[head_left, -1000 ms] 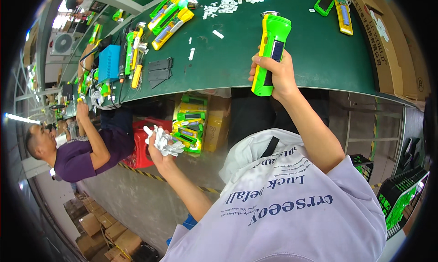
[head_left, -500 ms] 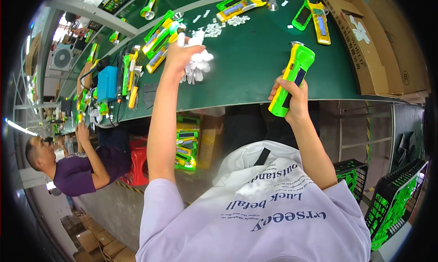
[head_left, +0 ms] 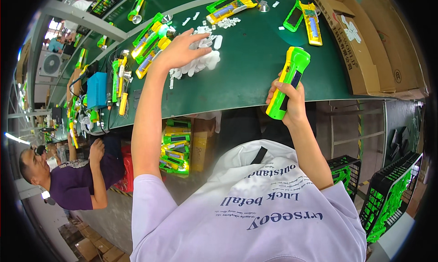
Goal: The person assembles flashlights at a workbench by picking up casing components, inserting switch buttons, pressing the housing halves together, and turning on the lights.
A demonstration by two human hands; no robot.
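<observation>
Green-yellow flashlight (head_left: 289,82) inside right hand (head_left: 288,100) grip

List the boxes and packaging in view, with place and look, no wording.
Open brown cardboard box: right end of the green bench, flaps open, printed marks.
Cardboard carton: under the bench, beside stacked green-yellow units.
Black plastic crates: floor at right, holding green parts.
Flat cardboard boxes: floor, lower left.

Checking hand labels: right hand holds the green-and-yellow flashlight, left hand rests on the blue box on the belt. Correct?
Not quite. The head view shows the left hand over the pile of small white parts, not the blue box. The right hand does hold the flashlight.
</observation>
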